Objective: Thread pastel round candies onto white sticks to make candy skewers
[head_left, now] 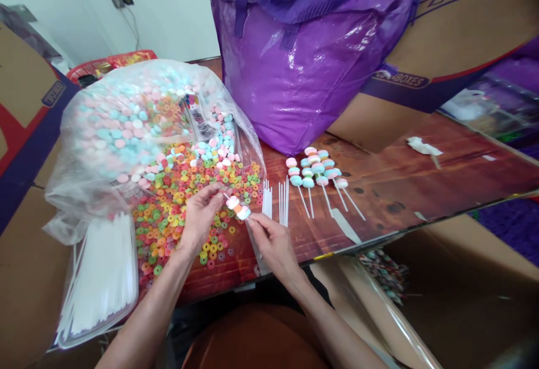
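Note:
My right hand (273,240) pinches a white stick threaded with pastel sweets (237,207), white, orange and blue. My left hand (202,212) is closed at the stick's upper end, fingertips touching the top sweet. Both hands hover over a spread of small coloured candy rings (177,200) on the wooden table (404,189). Several finished candy skewers (316,173) lie to the right of the hands. A few loose white sticks (283,200) lie between the hands and the skewers.
A big clear bag of pastel sweets (122,127) lies open at the left. A clear packet of white sticks (101,279) sits at the table's near left edge. A purple bag (303,60) stands behind; cardboard boxes (458,26) surround the table.

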Tool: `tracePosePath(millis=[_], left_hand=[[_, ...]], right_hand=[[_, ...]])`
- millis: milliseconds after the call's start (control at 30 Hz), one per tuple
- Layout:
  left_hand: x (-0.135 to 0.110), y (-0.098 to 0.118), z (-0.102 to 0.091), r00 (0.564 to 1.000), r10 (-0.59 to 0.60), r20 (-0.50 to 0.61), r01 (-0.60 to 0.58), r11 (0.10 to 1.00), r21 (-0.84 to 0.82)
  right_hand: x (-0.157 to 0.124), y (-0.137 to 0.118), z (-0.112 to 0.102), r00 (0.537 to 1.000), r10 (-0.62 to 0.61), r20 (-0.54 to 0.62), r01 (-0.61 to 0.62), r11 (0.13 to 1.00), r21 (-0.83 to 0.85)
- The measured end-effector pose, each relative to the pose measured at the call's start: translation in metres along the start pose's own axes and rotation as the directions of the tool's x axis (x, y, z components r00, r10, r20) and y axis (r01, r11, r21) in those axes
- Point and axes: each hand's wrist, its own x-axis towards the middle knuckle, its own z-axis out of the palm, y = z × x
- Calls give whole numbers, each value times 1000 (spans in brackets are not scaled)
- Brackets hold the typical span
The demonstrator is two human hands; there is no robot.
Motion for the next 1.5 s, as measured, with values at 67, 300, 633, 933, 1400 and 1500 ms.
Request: tracePosePath(millis=[67, 300, 633, 933, 1400, 1500], left_hand=[[-1, 0, 0, 1000, 27, 3, -27, 999, 31], [-4, 0, 0, 997, 79, -4, -77, 987, 140], [-4, -4, -5, 998, 37, -43, -33, 996, 87], [-12, 1, 7, 987, -160, -13, 155, 974, -162], [47, 15, 16, 980, 151, 132, -192, 899, 393], [89, 20, 17, 902, 350, 252, -400, 461, 792]], right_hand=[[0, -1, 0, 999, -35, -4, 35, 998, -48], [-1, 3, 2, 974, -226, -22, 212, 941, -263], [2, -1, 0, 979, -203, -3, 199, 961, -194], [0, -1, 16, 975, -206, -78, 198, 975, -104], [24, 4, 4, 988, -21, -156, 38, 994, 105], [24, 9, -1, 983, 19, -183, -1, 995, 102]])
